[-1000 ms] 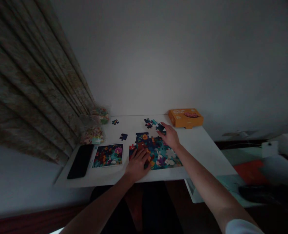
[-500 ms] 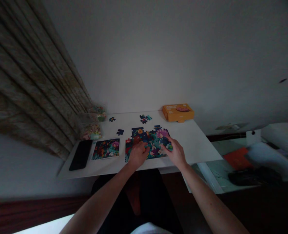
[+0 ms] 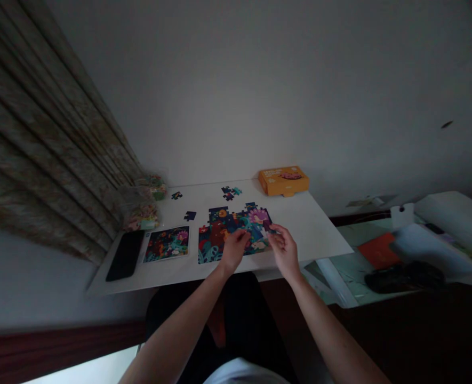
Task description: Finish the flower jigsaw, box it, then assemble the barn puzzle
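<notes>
Puzzle is apparently being adjusted by left hand and right hand; whether either grip holds anything cannot be told; next, gentle alignment seems required.

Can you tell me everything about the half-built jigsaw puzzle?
The jigsaw puzzle lies flat on the white table, partly built. It looks like printed card, mostly dark, with a reddish-brown figure, teal shapes and a pink-purple flower shape. Its far edge is uneven, with knobs sticking out. The left hand and right hand hide parts of it; contact is unclear.
</notes>
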The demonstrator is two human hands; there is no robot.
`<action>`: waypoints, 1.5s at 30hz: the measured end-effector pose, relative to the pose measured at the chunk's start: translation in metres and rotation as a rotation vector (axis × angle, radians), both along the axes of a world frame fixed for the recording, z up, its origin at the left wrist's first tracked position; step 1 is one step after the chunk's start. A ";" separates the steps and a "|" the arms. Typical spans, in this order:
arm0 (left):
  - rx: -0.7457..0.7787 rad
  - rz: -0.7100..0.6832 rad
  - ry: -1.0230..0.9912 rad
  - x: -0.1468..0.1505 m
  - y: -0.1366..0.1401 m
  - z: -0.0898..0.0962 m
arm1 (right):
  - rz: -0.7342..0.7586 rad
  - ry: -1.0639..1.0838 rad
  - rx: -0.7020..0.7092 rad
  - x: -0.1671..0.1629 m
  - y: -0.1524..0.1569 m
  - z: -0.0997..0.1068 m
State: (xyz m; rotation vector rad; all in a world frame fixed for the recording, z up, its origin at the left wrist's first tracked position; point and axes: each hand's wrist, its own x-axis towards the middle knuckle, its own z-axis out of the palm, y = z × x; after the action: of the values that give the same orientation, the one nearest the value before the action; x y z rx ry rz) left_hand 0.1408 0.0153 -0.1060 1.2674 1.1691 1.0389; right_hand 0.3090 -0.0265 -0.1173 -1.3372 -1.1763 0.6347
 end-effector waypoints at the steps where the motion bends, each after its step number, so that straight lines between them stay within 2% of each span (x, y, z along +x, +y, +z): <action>1: 0.010 -0.010 0.013 -0.001 0.001 0.000 | 0.002 0.070 -0.030 0.001 0.000 -0.001; 8: 0.014 -0.054 0.034 0.001 0.000 -0.003 | 0.080 0.262 -0.172 0.005 -0.002 -0.003; 17: 0.011 -0.101 0.095 0.007 0.000 -0.020 | 0.194 0.186 -0.222 0.020 0.003 0.007; 24: -0.012 -0.094 0.054 0.011 -0.002 -0.018 | 0.249 0.281 -0.353 0.021 0.001 0.014; 34: -0.185 0.046 -0.198 0.011 -0.007 -0.011 | 0.304 0.396 -0.336 0.010 -0.006 0.015; 41: -0.220 0.077 -0.230 0.013 -0.011 -0.005 | 0.318 0.361 -0.280 0.008 -0.006 0.006; 45: -0.221 0.079 -0.251 0.014 -0.016 -0.004 | 0.274 0.297 -0.217 0.004 -0.003 -0.001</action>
State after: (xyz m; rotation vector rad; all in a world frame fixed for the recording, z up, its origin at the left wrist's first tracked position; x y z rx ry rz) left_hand 0.1550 -0.0007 -0.1096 0.8974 1.1123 1.0603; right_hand 0.3134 -0.0298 -0.1183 -1.2162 -1.0757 1.1461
